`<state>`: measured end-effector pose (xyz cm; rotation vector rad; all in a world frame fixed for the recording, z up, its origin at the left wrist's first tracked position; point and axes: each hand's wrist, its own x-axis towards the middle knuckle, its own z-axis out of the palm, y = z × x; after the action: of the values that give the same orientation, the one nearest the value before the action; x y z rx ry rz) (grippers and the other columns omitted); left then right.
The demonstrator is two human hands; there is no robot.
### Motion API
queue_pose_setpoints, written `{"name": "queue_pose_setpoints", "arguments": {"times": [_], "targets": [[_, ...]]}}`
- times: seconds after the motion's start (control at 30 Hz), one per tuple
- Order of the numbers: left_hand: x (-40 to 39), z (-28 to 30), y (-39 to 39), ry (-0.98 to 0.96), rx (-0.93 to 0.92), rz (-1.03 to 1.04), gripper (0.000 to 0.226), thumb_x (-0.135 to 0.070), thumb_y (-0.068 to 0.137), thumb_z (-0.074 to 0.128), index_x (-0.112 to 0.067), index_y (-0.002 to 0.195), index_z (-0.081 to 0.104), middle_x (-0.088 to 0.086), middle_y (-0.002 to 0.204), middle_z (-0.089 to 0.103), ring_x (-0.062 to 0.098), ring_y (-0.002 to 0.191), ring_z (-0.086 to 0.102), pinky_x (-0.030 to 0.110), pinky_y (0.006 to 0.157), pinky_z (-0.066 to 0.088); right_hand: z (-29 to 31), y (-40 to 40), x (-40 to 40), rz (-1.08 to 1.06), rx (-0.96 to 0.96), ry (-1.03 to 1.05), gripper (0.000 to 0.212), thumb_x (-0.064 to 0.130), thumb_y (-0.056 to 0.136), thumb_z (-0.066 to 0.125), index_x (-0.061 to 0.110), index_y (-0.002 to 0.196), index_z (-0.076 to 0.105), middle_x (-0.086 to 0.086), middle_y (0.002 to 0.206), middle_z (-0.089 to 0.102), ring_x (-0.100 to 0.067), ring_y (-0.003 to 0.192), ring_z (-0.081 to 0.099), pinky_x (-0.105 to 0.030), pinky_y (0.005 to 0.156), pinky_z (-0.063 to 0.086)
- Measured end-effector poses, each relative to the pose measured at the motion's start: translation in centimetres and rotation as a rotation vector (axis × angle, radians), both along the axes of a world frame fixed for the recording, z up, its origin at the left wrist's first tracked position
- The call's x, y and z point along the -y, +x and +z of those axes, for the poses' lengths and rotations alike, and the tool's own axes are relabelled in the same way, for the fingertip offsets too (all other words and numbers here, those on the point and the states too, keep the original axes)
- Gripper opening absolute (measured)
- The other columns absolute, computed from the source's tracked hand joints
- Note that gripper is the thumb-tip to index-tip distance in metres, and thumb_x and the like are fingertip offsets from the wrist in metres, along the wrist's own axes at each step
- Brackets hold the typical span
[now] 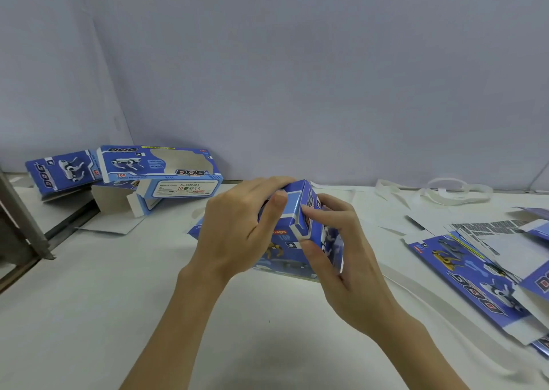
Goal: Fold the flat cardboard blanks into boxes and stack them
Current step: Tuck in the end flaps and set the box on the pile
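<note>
White tabletop [124, 300] with a plain bluish-grey wall [297, 78] right behind it, so a pretty tight workspace depth-wise.

Dead centre, both hands are on a half-folded box [300, 232]. The left hand [237, 232] curls over its top-left side, thumb pressed flat on the light-blue end flap. The right hand [341, 250] grips from the right, index fingertip pushing at the flap's edge and thumb pinching the lower corner. So both hands are closed around the box, not spread. The box rests on the table at its bottom edge and is tilted, end panel facing the camera. You can read "TOP" on it plus part of "DOG" on the side.

Going outward: on the right edge of the table there's a messy pile of flat blanks [481, 268], blue print up with "DOG" in big letters, some flipped to the white side, running out of frame. Behind those, loose white strapping bands [445, 190] curl near the wall.

Back left, two finished boxes [154, 170] lean against each other by the wall, well apart from the hands. The nearer one has a window cutout, "DOG" twice, "TOP", and a label reading "No.5599-20A" with CE and warning marks; its end flap hangs open. A metal frame piece [23, 220] sits at the far left, where the table surface has a gap.

Front half of the table is mostly bare white, only the forearms cross it.
</note>
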<state>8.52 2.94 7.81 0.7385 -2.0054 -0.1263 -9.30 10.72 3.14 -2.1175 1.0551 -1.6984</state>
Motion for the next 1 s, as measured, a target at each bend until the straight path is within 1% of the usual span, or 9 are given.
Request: {"name": "queue_pose_setpoints", "arguments": {"times": [0.13, 0.23, 0.37, 0.43, 0.53, 0.7, 0.8, 0.87, 1.0], "targets": [[-0.4, -0.1, -0.6, -0.033, -0.012, 0.048, 0.087, -0.073, 0.102, 0.012, -0.013, 0.127, 0.071, -0.002, 0.108, 0.078, -0.001, 0.091, 0.065, 0.005, 0.072, 0.047, -0.7, 0.3, 0.0, -0.122, -0.110, -0.068, 0.033, 0.033, 0.112, 0.044, 0.032, 0.145, 0.047, -0.007, 0.163, 0.027, -0.034, 0.152, 0.035, -0.042, 0.092, 0.063], [-0.6, 0.0, -0.9, -0.049, -0.035, 0.075, 0.083, -0.069, 0.105, 0.011, -0.016, 0.124, 0.071, -0.003, 0.107, 0.078, 0.005, 0.088, 0.070, 0.011, 0.071, 0.049, -1.2, 1.2, 0.1, -0.237, -0.203, -0.119, 0.045, 0.040, 0.112, 0.042, 0.029, 0.155, 0.036, -0.013, 0.170, 0.019, -0.034, 0.155, 0.030, -0.054, 0.105, 0.053], [-0.5, 0.0, -1.0, -0.081, -0.084, 0.059, 0.064, -0.061, 0.108, 0.017, -0.023, 0.122, 0.065, -0.001, 0.102, 0.077, 0.011, 0.093, 0.068, 0.028, 0.067, 0.061, -1.4, 1.8, 0.6, -0.388, -0.308, -0.214, 0.064, 0.040, 0.110, 0.052, 0.036, 0.165, 0.021, -0.015, 0.170, 0.023, -0.031, 0.156, 0.029, -0.052, 0.108, 0.051], [-0.5, -0.1, -1.1, -0.088, -0.092, 0.056, 0.056, -0.061, 0.108, 0.017, -0.027, 0.123, 0.060, 0.000, 0.101, 0.077, 0.011, 0.099, 0.065, 0.026, 0.069, 0.061, -1.4, 1.6, 0.9, -0.406, -0.310, -0.247, 0.067, 0.035, 0.109, 0.055, 0.036, 0.166, 0.019, -0.016, 0.169, 0.027, -0.031, 0.155, 0.032, -0.052, 0.107, 0.052], [-0.6, -0.3, -1.4, -0.085, -0.082, 0.060, 0.063, -0.061, 0.108, 0.016, -0.024, 0.124, 0.064, 0.001, 0.104, 0.077, 0.012, 0.093, 0.071, 0.025, 0.071, 0.061, -1.8, 1.5, 1.0, -0.434, -0.303, -0.252, 0.059, 0.033, 0.112, 0.050, 0.034, 0.165, 0.025, -0.015, 0.168, 0.028, -0.033, 0.153, 0.034, -0.051, 0.107, 0.052], [-0.4, -0.7, -1.6, -0.084, -0.084, 0.067, 0.073, -0.057, 0.110, 0.014, -0.011, 0.123, 0.070, 0.004, 0.108, 0.076, 0.019, 0.094, 0.073, 0.039, 0.072, 0.063, -1.9, 1.4, 1.3, -0.444, -0.349, -0.257, 0.048, 0.032, 0.116, 0.039, 0.026, 0.163, 0.031, -0.017, 0.170, 0.025, -0.036, 0.154, 0.031, -0.054, 0.111, 0.046], [-0.3, -0.7, -1.5, -0.076, -0.145, 0.092, 0.074, -0.058, 0.110, 0.011, -0.015, 0.123, 0.070, -0.003, 0.107, 0.075, 0.009, 0.094, 0.069, 0.029, 0.073, 0.058, -1.2, 0.7, 1.3, -0.392, -0.351, -0.227, 0.061, 0.039, 0.111, 0.051, 0.037, 0.165, 0.024, -0.013, 0.175, 0.011, -0.032, 0.155, 0.029, -0.051, 0.111, 0.047], [-0.2, -0.6, -1.3, -0.017, -0.238, 0.102, 0.074, -0.065, 0.107, 0.010, -0.022, 0.121, 0.068, -0.010, 0.102, 0.073, 0.005, 0.092, 0.069, 0.027, 0.071, 0.057, -0.8, -0.2, 1.3, -0.356, -0.295, -0.190, 0.072, 0.046, 0.104, 0.060, 0.042, 0.165, 0.022, -0.008, 0.175, 0.009, -0.029, 0.154, 0.031, -0.042, 0.107, 0.053], [0.2, -0.7, -1.2, 0.116, -0.390, 0.051, 0.073, -0.075, 0.102, 0.009, -0.031, 0.120, 0.065, -0.010, 0.102, 0.075, 0.013, 0.096, 0.074, 0.047, 0.074, 0.061, -0.6, -2.3, 1.2, -0.330, -0.346, -0.205, 0.062, 0.045, 0.106, 0.056, 0.042, 0.162, 0.029, -0.007, 0.172, 0.023, -0.027, 0.155, 0.032, -0.029, 0.106, 0.055]]}}
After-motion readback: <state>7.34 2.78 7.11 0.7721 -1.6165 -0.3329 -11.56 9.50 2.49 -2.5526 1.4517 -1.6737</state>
